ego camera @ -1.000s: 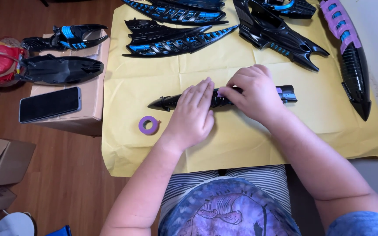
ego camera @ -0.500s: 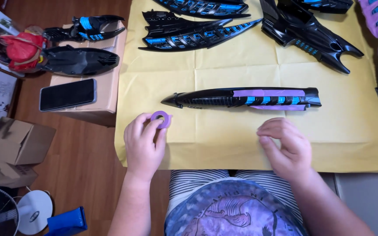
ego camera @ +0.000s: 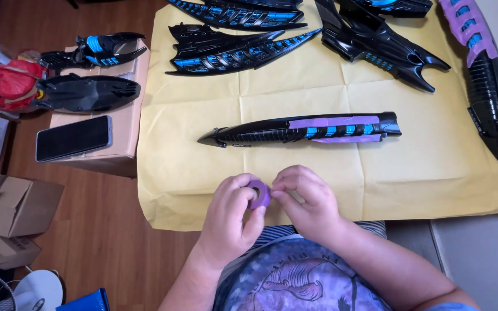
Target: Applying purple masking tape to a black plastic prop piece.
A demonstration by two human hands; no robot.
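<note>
Nearest the camera, the left hand (ego camera: 231, 216) is gripping a small purple tape roll (ego camera: 259, 193) between thumb and fingers, and the right hand (ego camera: 306, 201) is pinching at the roll's edge with its fingertips. Both hands are hovering over the near edge of the yellow paper sheet (ego camera: 433, 173). Just beyond them, a long black plastic part (ego camera: 301, 129) with blue slots and 2 purple tape strips is lying flat on the paper. Farther off, more black and blue parts (ego camera: 237, 52) are lying on the sheet. To the left, a phone (ego camera: 73, 138) is resting on a cardboard box (ego camera: 123, 121).
</note>
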